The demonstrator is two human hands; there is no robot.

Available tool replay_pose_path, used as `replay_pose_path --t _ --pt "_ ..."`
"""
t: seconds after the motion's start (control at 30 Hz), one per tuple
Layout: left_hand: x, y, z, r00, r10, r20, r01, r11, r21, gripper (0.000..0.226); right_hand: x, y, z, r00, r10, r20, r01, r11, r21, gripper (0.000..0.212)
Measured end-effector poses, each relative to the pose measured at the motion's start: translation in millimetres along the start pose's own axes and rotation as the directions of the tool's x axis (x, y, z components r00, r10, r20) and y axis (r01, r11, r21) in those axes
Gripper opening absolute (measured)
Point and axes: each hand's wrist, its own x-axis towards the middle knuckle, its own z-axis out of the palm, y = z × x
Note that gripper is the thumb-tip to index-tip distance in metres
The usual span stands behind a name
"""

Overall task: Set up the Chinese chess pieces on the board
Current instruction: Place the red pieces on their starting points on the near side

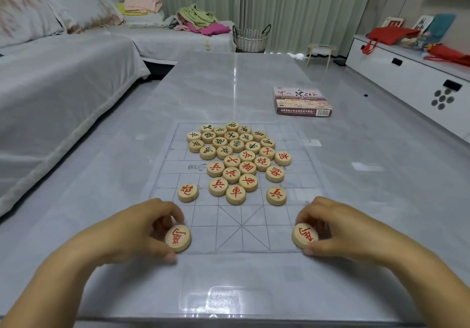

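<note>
Pinching one round pale-wood piece with a red character (pixel 178 238) in the grip of your left hand (pixel 137 228) and its twin (pixel 304 235) in your right hand (pixel 340 226), you hold both at opposite ends of the near row of the thin translucent printed board (pixel 241 228). Setup has barely begun, I judge: the other pieces (pixel 236 154) lie heaped mid-board on the grey marble counter (pixel 229 86).

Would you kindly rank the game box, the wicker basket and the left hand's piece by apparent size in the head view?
1. game box
2. wicker basket, farther off, so true size unsure
3. piece in the left hand
</note>
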Motion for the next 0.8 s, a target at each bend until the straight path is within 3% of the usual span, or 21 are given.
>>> replay_pose_path --t 0.13,0.4,0.8 --pt "8 3 6 0.998 0.052 -0.029 -0.049 0.995 0.083 0.032 -6 9 -18 0.991 0.092 -0.093 -0.086 0.994 0.068 0.027" --pt "6 2 5 1.0 0.024 0.009 -0.024 0.998 0.054 0.034 -6 -3 -4 0.995 0.085 0.061 -0.085 0.996 -0.003 0.03" --pt "4 -2 1 0.998 -0.031 0.051 0.032 0.999 -0.033 0.044 -1 -12 4 0.997 0.06 0.053 -0.058 0.997 -0.046 0.03"
